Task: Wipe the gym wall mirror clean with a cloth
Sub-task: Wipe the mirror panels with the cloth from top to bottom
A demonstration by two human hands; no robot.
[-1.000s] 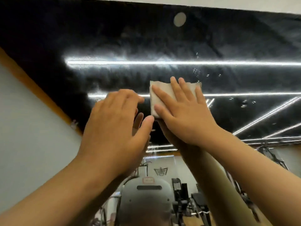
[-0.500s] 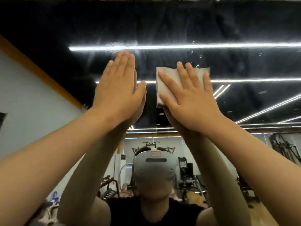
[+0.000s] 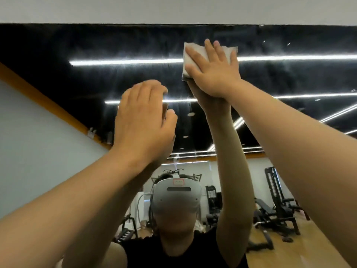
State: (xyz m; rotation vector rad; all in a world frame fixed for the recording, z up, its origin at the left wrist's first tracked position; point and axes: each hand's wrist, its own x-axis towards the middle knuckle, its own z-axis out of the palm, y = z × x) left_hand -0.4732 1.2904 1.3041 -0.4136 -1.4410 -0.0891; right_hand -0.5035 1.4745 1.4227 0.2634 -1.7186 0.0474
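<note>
The wall mirror fills the head view, and its top edge runs just below a pale wall strip. A folded white cloth lies flat against the glass near that top edge. My right hand presses the cloth to the mirror with straight, spread fingers. My left hand is raised lower and to the left, fingers loosely bent at the tips, holding nothing; whether it touches the glass I cannot tell. Faint streaks and small droplets show on the glass to the right of the cloth.
The mirror reflects a person in a grey headset, both raised arms, ceiling light strips, gym machines and a wooden floor. A pale wall with an orange band is reflected at the left.
My right hand has slid the cloth up and to the right, close to the mirror's top edge. My left hand has dropped lower and its fingers have curled a little.
</note>
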